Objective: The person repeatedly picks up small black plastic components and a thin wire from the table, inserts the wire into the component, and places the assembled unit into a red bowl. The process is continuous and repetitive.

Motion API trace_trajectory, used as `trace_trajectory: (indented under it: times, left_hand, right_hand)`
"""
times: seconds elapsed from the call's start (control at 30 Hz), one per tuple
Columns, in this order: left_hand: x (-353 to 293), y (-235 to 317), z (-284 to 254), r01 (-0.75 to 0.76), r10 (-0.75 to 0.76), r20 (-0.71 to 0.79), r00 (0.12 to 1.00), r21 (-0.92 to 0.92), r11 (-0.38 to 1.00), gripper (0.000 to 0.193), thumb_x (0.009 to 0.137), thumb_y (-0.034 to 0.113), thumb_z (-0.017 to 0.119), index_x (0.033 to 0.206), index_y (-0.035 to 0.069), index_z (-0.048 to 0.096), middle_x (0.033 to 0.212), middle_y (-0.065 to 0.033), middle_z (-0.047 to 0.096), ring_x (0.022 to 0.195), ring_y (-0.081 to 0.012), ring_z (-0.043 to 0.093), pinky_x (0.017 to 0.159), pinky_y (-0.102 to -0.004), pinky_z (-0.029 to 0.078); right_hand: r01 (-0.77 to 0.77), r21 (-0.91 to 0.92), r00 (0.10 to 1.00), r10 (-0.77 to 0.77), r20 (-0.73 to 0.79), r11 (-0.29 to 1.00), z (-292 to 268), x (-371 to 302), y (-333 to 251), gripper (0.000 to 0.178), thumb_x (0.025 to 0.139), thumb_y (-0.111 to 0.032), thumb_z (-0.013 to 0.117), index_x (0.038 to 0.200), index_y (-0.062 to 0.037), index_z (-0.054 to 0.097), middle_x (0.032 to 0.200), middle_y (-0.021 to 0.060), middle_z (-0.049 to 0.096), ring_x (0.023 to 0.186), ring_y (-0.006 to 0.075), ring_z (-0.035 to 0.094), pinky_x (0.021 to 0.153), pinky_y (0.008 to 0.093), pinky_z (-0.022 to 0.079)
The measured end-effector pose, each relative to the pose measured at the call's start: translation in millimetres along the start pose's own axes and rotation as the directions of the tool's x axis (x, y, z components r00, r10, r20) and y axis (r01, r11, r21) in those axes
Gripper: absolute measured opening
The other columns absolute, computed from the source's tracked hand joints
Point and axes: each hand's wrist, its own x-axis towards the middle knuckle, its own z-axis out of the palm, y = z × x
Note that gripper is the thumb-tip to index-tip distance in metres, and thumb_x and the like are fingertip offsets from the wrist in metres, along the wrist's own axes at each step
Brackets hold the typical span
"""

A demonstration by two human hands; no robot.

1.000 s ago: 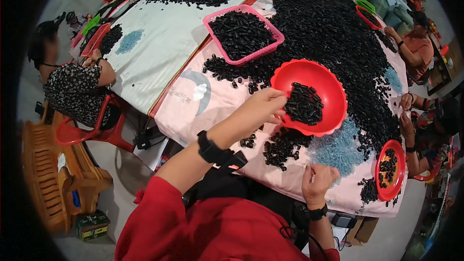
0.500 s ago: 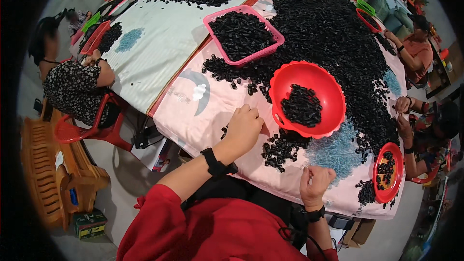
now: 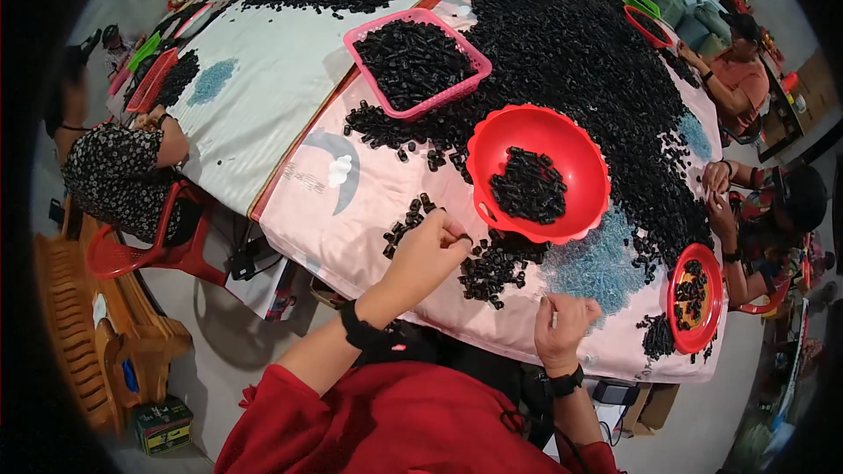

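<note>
My left hand [image 3: 428, 254] is over the pink cloth, its thumb and fingers pinched together. A small black plastic piece [image 3: 464, 238] shows dark at its fingertips. Below and beside that hand lie loose black pieces [image 3: 404, 226], and a further small pile of black pieces [image 3: 493, 274] sits between my two hands. Close to the table's near edge, my right hand [image 3: 566, 326] is closed with its fingers curled; what they hold, if anything, is hidden. Just beyond it spreads a patch of small clear bluish pieces [image 3: 593, 263]. A red bowl [image 3: 584, 167] holding black pieces stands ahead.
A pink basket [image 3: 479, 79] full of black pieces stands farther left. Behind the bowl stretches a large black heap [image 3: 562, 44]. At right is a red tray [image 3: 718, 298] with black pieces. Other people sit at both sides, with a red chair [image 3: 158, 250] on the left.
My left hand has turned and its fingers now pinch at the small black pile, uncovering loose pieces beside it. My right hand stays closed near the same spot. The whole view has shifted slightly.
</note>
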Motion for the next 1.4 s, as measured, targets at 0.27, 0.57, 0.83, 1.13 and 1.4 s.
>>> trace_trajectory:
  times: [0.27,0.57,0.83,1.13,1.4]
  left_hand:
    - [-40.7,-12.6,15.0,0.419,-0.159,0.495,0.854,-0.474,0.774,0.028,0.106,0.015,0.067,0.13,0.002,0.069,0.105,-0.0055,0.072,0.093,-0.0132,0.071,0.083,-0.0305,0.061]
    - [-63.5,-30.7,31.3,0.435,-0.023,0.607,0.794,-0.542,0.719,0.036,0.11,0.017,0.065,0.142,0.001,0.066,0.12,-0.0045,0.074,0.105,-0.0107,0.07,0.097,-0.0291,0.059]
    - [-69.0,-35.7,40.4,0.366,0.085,0.592,0.801,-0.598,0.713,0.036,0.11,0.017,0.064,0.143,0.001,0.066,0.112,-0.0034,0.072,0.101,-0.0112,0.067,0.09,-0.0289,0.057]
    - [-71.5,-41.9,32.9,0.44,0.032,0.606,0.795,-0.612,0.658,0.038,0.112,0.022,0.062,0.143,0.002,0.064,0.113,-0.0061,0.072,0.103,-0.0139,0.069,0.087,-0.0299,0.058]
    - [-74.8,-34.6,32.2,0.492,0.01,0.633,0.774,-0.611,0.62,0.022,0.109,0.022,0.067,0.122,0.004,0.069,0.123,-0.0089,0.074,0.112,-0.0161,0.073,0.09,-0.0301,0.062]
  right_hand:
    - [0.007,-0.052,0.997,-0.002,0.079,0.999,-4.0,-1.6,0.1,0.032,0.081,0.004,0.075,0.109,-0.0095,0.065,0.094,0.0052,0.066,0.085,0.0255,0.063,0.097,0.0458,0.037]
    - [-0.175,0.171,0.971,0.141,0.193,0.97,-37.2,25.8,-35.1,0.019,0.093,-0.003,0.076,0.11,-0.0075,0.069,0.101,0.0059,0.072,0.093,0.0248,0.065,0.098,0.0433,0.037]
    - [-0.141,0.318,0.966,0.06,0.252,0.938,-60.9,51.3,-72.6,0.017,0.09,0.002,0.076,0.105,-0.005,0.072,0.098,0.0067,0.072,0.09,0.0244,0.062,0.094,0.0378,0.041]
    - [-0.217,0.279,0.936,0.118,0.332,0.935,-61.3,44.9,-72.0,0.01,0.093,-0.003,0.076,0.1,-0.0062,0.07,0.093,0.0049,0.071,0.087,0.0215,0.063,0.095,0.0395,0.039]
    - [-0.192,0.261,0.954,0.117,0.276,0.946,-55.1,44.2,-72.6,0.01,0.095,-0.003,0.074,0.104,-0.0056,0.07,0.095,0.0061,0.071,0.087,0.0222,0.064,0.097,0.0405,0.039]
